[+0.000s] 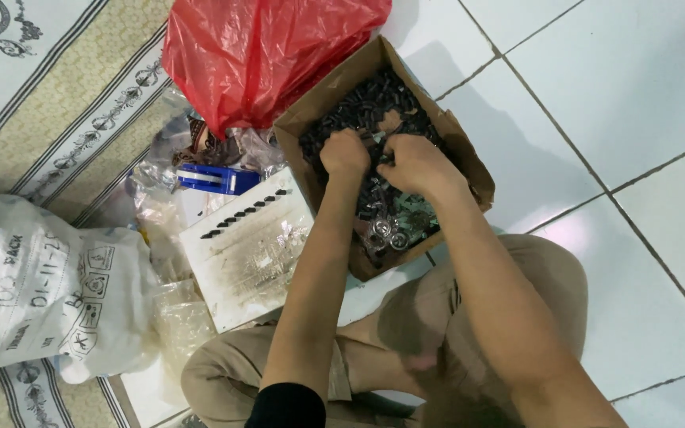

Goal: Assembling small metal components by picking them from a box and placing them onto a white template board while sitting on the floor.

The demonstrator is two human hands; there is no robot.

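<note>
Two hands work inside the cardboard box [469, 170] on the tiled floor: left hand [345, 153] and right hand [415, 162] meet over its middle, each grip curled into the small dark parts [366, 107], which lie directly beneath.

A cardboard box [469, 170] of small parts [374, 103] sits right of a tray [235, 261].
</note>
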